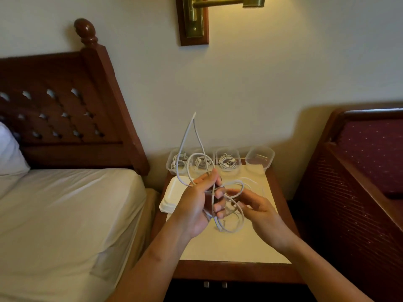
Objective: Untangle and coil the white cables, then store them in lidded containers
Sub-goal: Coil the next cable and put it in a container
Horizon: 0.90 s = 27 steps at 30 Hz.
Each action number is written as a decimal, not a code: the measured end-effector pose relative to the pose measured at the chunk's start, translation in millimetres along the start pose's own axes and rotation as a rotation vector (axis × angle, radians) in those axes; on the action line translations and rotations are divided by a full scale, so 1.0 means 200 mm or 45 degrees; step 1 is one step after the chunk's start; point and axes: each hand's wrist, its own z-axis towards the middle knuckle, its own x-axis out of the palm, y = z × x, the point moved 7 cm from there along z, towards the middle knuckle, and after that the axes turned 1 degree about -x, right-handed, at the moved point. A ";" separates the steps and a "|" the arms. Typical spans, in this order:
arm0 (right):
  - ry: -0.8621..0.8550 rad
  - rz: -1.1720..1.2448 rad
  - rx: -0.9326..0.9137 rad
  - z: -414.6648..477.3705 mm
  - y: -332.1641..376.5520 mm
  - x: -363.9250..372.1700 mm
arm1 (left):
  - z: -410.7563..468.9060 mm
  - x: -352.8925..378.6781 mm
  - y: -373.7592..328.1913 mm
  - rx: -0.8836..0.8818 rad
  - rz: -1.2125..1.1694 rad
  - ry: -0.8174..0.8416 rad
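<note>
A tangled white cable (236,186) hangs in loops between both hands above the nightstand (231,245). My left hand (196,205) grips a bundle of its strands, and one long loop (192,131) sticks up towards the wall. My right hand (259,208) pinches a loop on the right side. Along the wall stand several clear containers without lids: three hold coiled white cables (177,162) (201,162) (227,161), and the rightmost one (259,159) looks nearly empty. White lids (174,197) are stacked on the nightstand's left side. Another white cable (250,180) lies behind my right hand.
A bed (65,214) with a white sheet and dark wooden headboard (65,110) sits close on the left. A dark red upholstered chair (357,171) stands on the right. A brass wall lamp (196,16) hangs above.
</note>
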 end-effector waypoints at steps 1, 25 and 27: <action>0.059 -0.025 0.034 -0.03 -0.01 0.01 | -0.02 0.01 0.00 -0.001 0.010 0.017; -0.267 0.174 -0.396 -0.33 0.61 -0.19 | -0.38 -0.10 0.19 -0.823 1.277 0.040; -0.292 0.186 -0.343 -0.32 0.62 -0.21 | -0.43 -0.12 0.17 -0.919 1.439 0.233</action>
